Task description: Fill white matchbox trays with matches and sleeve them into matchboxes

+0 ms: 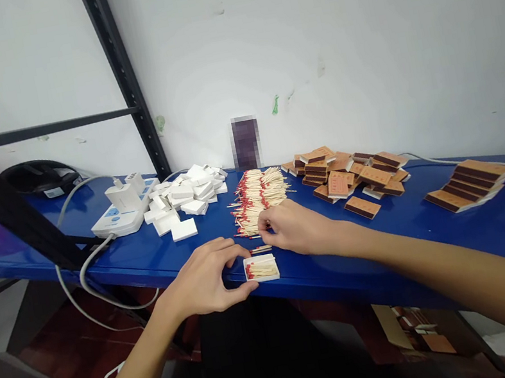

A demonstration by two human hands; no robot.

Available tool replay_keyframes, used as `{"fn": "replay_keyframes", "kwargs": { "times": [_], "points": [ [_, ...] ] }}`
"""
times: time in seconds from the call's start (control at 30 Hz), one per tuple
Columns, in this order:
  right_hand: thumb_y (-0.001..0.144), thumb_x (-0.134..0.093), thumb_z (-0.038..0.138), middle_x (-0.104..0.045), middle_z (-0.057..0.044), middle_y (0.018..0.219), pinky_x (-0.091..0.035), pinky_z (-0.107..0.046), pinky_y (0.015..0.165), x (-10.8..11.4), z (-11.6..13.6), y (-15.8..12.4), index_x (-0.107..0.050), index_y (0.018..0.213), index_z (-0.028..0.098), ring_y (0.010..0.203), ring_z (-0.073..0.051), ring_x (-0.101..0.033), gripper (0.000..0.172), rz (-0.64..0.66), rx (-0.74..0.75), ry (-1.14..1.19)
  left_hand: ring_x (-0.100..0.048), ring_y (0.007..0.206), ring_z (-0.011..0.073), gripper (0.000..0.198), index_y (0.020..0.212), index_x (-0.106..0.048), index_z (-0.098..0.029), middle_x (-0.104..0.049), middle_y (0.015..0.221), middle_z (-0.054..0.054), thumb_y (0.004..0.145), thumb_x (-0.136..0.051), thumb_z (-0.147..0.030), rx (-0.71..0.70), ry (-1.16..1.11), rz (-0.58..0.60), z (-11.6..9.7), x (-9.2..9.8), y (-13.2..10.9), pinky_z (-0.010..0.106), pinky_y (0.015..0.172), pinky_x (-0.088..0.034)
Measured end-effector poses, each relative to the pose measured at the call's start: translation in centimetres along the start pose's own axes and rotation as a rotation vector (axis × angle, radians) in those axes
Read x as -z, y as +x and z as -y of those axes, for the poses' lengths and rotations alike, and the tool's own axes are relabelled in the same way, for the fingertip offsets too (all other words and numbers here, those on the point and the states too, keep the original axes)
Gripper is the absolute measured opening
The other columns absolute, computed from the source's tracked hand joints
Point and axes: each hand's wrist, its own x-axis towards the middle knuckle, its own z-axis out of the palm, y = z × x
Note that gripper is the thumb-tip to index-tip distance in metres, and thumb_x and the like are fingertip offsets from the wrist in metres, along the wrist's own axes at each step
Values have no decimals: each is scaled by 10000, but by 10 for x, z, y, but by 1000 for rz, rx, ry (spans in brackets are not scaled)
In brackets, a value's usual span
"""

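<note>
A small white tray [276, 267] with red-tipped matches [261, 269] in it lies at the front edge of the blue table. My left hand [209, 276] holds the tray's left end between thumb and fingers. Just behind the tray lie a few loose matches [261, 249]. My right hand [291, 226] is at the front right of a big heap of matches [260, 194], its fingertips pinched together at the heap; what they hold is too small to make out.
White trays [184, 191] are piled to the left of the heap, near a power strip [119, 222] with chargers and cables. Brown matchbox sleeves [352, 174] lie heaped at the right, with a neat row of boxes [469, 183] farther right. A black rack post [125, 74] stands at left.
</note>
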Motion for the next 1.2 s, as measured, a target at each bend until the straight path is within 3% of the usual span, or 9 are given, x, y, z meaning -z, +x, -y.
{"fn": "replay_keyframes", "kwargs": {
  "times": [0.2,0.37,0.7,0.97,1.2],
  "points": [
    [851,-583,224,-620,-1,668,-326,-229,568,19,-7,-19,-674,870,168,595,-120,-513,109,150,16,53,-544,768,186,343,1023,-633,-198,-548,797,5,817,-643,-472,-14,8,-3,-1,0,0,327,778,-442],
    [892,-588,393,-620,-13,705,-344,-233,567,16,-5,-12,-673,945,168,628,-137,-525,246,259,14,140,-559,781,184,342,1023,-635,-204,-566,817,6,814,-649,-475,-13,-3,8,-1,1,-2,342,848,-431],
    [870,-543,221,-617,3,629,-352,-224,529,22,3,11,-686,872,132,561,-116,-508,168,499,56,131,-547,747,171,320,990,-647,-203,-551,772,-7,793,-670,-454,-19,-18,9,-2,3,-1,304,760,-426],
    [811,-553,180,-615,-3,668,-354,-232,545,22,-5,6,-660,826,162,598,-130,-495,109,457,84,43,-542,743,168,308,978,-644,-207,-550,766,-11,795,-675,-453,-12,-12,-3,-1,3,-1,297,742,-423],
    [845,-540,212,-566,23,640,-328,-227,519,44,5,-5,-642,854,168,549,-110,-448,112,405,99,120,-537,721,169,319,983,-656,-216,-514,706,-22,803,-669,-480,26,3,-35,-1,-1,1,291,705,-415]
  ]
}}
